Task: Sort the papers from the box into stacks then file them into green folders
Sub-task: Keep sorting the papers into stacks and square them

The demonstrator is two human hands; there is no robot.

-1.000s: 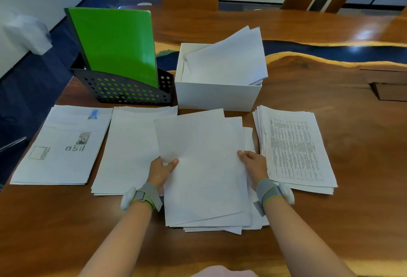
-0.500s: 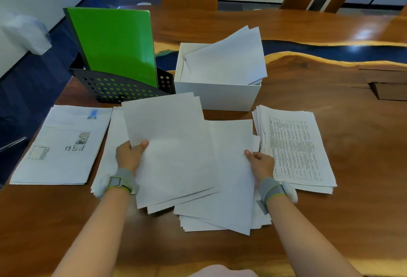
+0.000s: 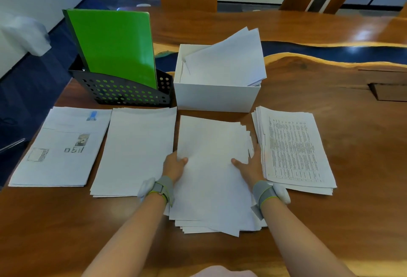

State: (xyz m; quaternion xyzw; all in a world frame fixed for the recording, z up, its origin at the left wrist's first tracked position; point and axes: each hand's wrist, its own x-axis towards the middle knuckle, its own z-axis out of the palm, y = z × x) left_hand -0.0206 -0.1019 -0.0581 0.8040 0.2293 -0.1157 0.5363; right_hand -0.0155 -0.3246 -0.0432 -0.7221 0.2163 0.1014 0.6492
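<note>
Four lots of paper lie in a row on the wooden table [image 3: 330,221]. A loose, fanned pile of white sheets [image 3: 211,179] sits in the middle. My left hand [image 3: 175,166] pinches its left edge, thumb on top. My right hand [image 3: 251,165] holds its right edge, thumb laid on the top sheet and fingers down the side. To the left is a neat blank stack [image 3: 136,149], and further left a stack with pictures [image 3: 59,144]. A text-printed stack [image 3: 295,149] lies on the right. Behind stand the white box [image 3: 215,98] with slanting papers [image 3: 226,61] and the green folders [image 3: 114,45].
The folders stand in a black perforated rack [image 3: 123,91] at the back left, touching the box. The table's left edge runs close to the picture stack. A dark resin strip [image 3: 330,53] crosses the far table, and a recessed hatch [image 3: 387,91] sits at the right.
My left hand carried a few sheets from the middle pile over to the blank stack on the left, left them there and came back to the middle pile's left edge. My right hand stayed.
</note>
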